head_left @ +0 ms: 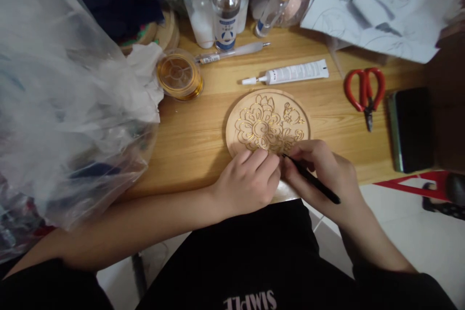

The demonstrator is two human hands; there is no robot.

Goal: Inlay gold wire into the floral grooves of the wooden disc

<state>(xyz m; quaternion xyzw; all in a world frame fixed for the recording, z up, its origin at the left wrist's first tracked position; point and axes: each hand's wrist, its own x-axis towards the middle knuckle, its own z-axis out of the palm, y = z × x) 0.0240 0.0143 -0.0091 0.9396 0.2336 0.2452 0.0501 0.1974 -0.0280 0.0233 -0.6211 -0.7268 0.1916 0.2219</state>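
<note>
A round wooden plaque (232, 128) lies on the table in front of me, with a flower and smaller motifs outlined in thin gold wire. My left hand (250, 177) rests over its lower rim, fingers curled together; their tips are hidden, and so is whatever they may pinch. In my right hand (327, 169) are slim black tweezers (316, 183), held like a pen. Their tip points at the plaque's lower edge, close beside my left fingers. Above the plaque lies a white glue tube (298, 72) with a narrow capped nozzle.
A spool of gold wire (180, 76) stands left of a pen (236, 52). Several bottles (227, 14) line the back. Red-handled pliers (365, 92) and a phone (412, 131) lie right, below printed sheets (374, 14). A large plastic bag (72, 106) covers the left side.
</note>
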